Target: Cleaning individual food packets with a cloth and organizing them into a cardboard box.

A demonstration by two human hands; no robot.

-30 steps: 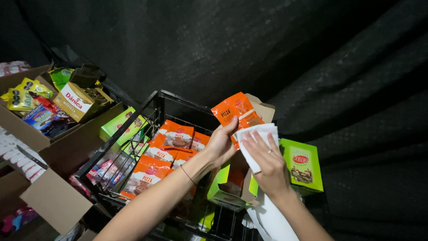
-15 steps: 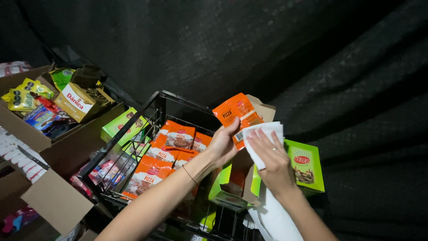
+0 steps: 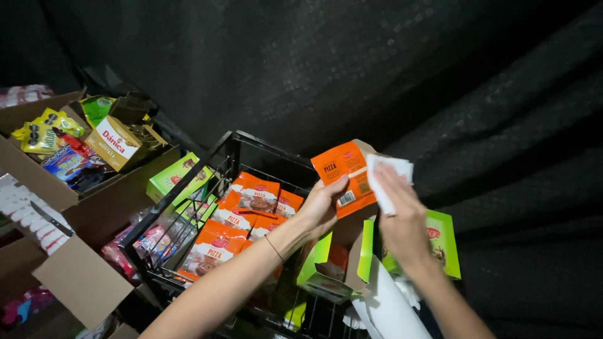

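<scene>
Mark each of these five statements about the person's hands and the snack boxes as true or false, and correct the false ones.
1. The left hand holds an orange snack box. True.
2. The right hand presses a white cloth against that box. True.
3. The black wire basket holds only green boxes. False: it holds mostly orange snack packs.
4. The cardboard carton at the left is closed. False: its flaps are open and snack packages show inside.
5. A green box lies to the right of the right hand. True.
</scene>
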